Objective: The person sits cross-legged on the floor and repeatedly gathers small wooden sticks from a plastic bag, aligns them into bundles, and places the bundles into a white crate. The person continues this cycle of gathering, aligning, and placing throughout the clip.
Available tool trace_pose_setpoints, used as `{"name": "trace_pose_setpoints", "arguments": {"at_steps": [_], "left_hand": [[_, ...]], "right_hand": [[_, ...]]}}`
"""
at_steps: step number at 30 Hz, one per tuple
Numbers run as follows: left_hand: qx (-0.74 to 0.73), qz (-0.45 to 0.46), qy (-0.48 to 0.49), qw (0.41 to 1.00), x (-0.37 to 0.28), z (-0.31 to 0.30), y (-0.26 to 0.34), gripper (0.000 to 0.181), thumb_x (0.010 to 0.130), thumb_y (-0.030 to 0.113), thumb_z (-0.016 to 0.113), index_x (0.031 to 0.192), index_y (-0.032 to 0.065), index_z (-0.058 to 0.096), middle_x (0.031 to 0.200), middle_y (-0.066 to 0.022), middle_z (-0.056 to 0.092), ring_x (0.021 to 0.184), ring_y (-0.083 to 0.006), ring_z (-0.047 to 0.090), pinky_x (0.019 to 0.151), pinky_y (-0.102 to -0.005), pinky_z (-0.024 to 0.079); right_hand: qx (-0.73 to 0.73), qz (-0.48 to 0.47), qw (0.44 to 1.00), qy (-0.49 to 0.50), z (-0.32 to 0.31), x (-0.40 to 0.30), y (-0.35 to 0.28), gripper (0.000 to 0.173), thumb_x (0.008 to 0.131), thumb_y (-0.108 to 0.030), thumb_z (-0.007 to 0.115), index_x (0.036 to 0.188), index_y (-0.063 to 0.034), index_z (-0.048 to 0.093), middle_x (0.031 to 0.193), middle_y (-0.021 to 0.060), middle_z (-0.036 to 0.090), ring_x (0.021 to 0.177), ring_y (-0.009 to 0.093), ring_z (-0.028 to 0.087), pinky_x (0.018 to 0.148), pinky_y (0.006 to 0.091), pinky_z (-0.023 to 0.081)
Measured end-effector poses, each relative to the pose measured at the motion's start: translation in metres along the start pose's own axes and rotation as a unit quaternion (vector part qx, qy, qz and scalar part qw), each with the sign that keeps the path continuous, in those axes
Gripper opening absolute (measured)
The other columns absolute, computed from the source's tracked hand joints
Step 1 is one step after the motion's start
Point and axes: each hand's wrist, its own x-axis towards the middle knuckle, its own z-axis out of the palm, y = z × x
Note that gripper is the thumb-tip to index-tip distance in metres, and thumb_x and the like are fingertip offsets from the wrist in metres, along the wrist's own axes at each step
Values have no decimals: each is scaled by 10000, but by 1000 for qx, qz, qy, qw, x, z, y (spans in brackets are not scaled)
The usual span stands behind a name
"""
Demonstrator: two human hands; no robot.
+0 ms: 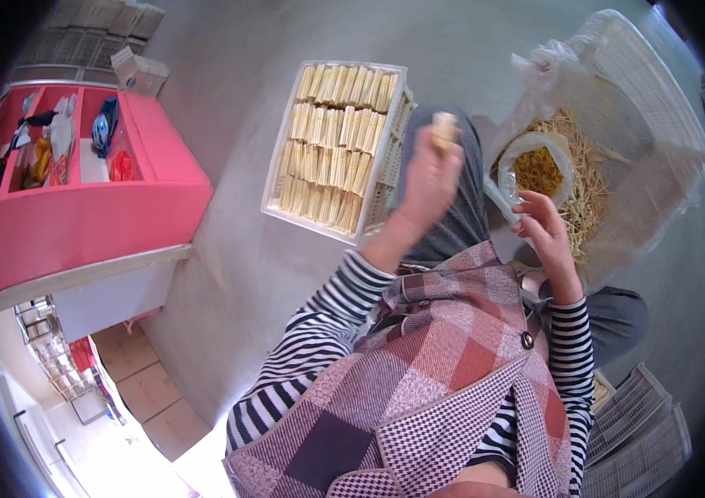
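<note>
My left hand (432, 177) grips a small bundle of pale wooden sticks (445, 129) above my knee, slightly blurred. My right hand (542, 227) has its fingers apart and seems to hold nothing. It hovers at the near rim of a plastic-lined tub (569, 163) that contains yellow rubber bands (537, 172). Around that tub lie loose wooden sticks (586, 199), inside a large white basket (638, 81) lined with clear plastic sheeting. To the left, banded stick bundles (327, 163) stand in several rows in a white plastic crate (382, 180).
A pink shelf unit (165, 143) with bags and cloths stands at far left. Cartons (147, 389) sit on the floor at lower left. Grey plastic crates (632, 429) lean at lower right. Grey floor (240, 261) surrounds the crate.
</note>
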Motion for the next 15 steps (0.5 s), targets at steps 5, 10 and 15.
{"name": "trace_pose_setpoints", "arguments": {"at_steps": [5,10,15], "left_hand": [[321,-102,73,939,-16,-132,-72,347,944,206,439,1208,-20,450,1100,-254,541,965,-376,570,833,-454,452],[515,-217,107,822,-58,-254,-138,414,922,216,452,1281,11,446,1185,-247,555,1139,-399,519,949,-495,415],[587,-357,194,701,-70,-344,-155,409,898,199,496,1292,89,486,1236,-174,561,1172,-365,510,983,-460,410]], "right_hand": [[10,81,993,83,-34,-5,30,238,932,-123,526,1142,-35,597,962,43,658,742,99,617,694,230,499],[-4,134,985,109,-62,-21,56,225,928,-151,537,1115,-51,613,935,33,657,730,94,613,690,234,500],[2,151,980,126,-71,-27,63,230,920,-147,534,1105,-37,616,931,45,653,732,104,612,692,238,499]]}}
